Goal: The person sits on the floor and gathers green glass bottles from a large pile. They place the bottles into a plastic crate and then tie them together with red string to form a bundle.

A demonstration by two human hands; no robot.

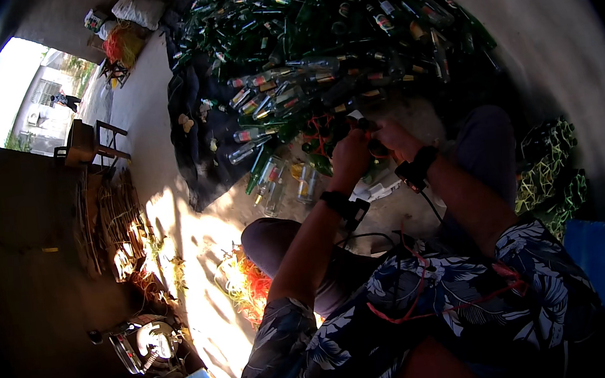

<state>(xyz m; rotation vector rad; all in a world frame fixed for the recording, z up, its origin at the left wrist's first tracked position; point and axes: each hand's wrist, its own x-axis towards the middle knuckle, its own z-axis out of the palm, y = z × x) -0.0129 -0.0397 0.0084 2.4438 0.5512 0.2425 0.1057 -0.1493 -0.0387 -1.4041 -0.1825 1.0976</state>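
Left hand (350, 155), right hand (396, 140) close together, both curled — what they grasp, too dark to tell. Red string (321, 127) just left of grip — green bottles (301, 21) heaped beyond.

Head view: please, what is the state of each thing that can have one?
Left hand: fingers curled, grip unclear
Right hand: fingers bent, grip unclear
Green bottles: piled, many lying sideways
Dark sheet: spread out, wrinkled
Red-and-yellow strips: loosely heaped
Wrist devices: strapped on
Doorway: open
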